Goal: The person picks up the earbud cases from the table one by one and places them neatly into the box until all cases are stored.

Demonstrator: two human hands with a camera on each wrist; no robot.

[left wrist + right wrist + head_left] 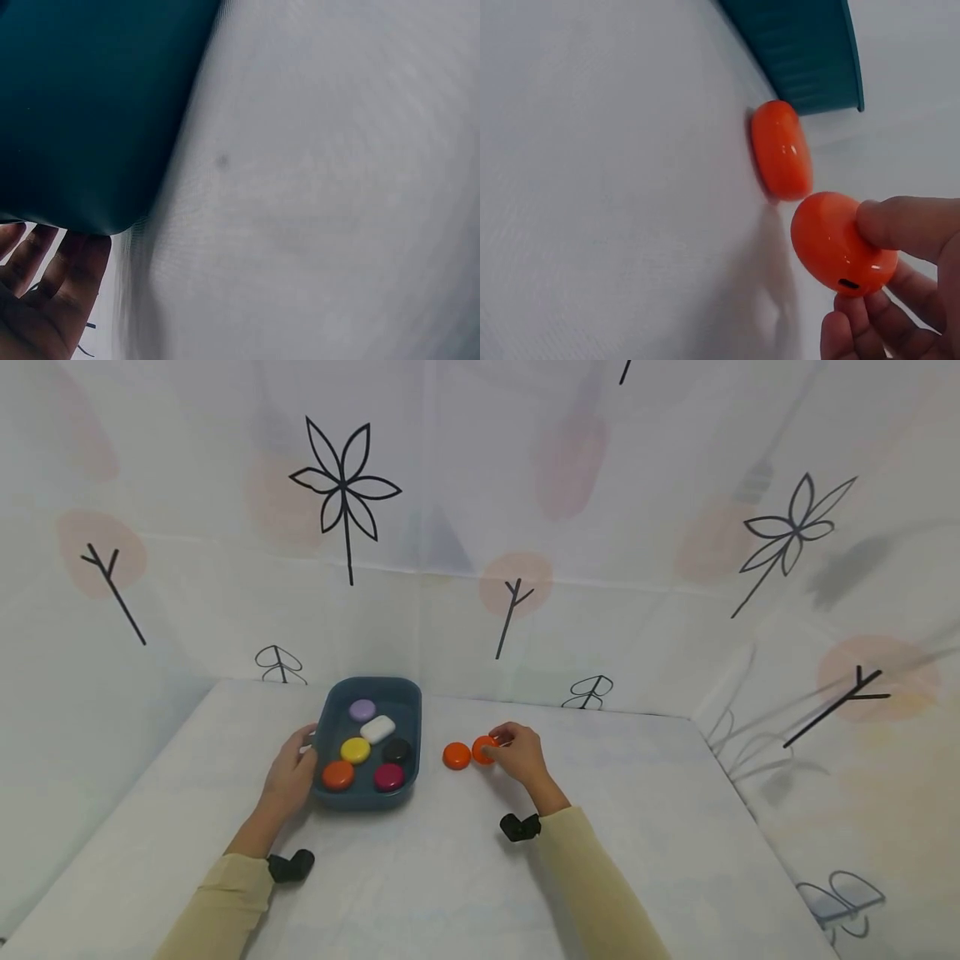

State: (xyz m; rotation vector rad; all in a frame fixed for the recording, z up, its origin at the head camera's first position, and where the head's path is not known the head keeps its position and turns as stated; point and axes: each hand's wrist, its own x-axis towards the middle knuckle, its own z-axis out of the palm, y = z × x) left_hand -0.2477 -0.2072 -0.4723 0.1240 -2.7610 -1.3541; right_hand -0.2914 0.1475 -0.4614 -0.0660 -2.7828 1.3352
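Observation:
In the right wrist view, my right hand pinches a glossy orange pebble-shaped case between thumb and fingers; a small dark slot shows on its side. Just beyond it, a second orange case rests on the table, between the held one and a dark teal tray. My left hand is at the tray's left side. Its fairly straight fingers touch the tray wall in the left wrist view. Inside the tray lie similar rounded pieces: purple, white, yellow, black, red-orange and magenta.
A white cloth covers the table. Behind it hangs a pale backdrop with line-drawn flowers and twigs, which continues along both sides. Each wrist bears a black camera mount, the left one and the right one.

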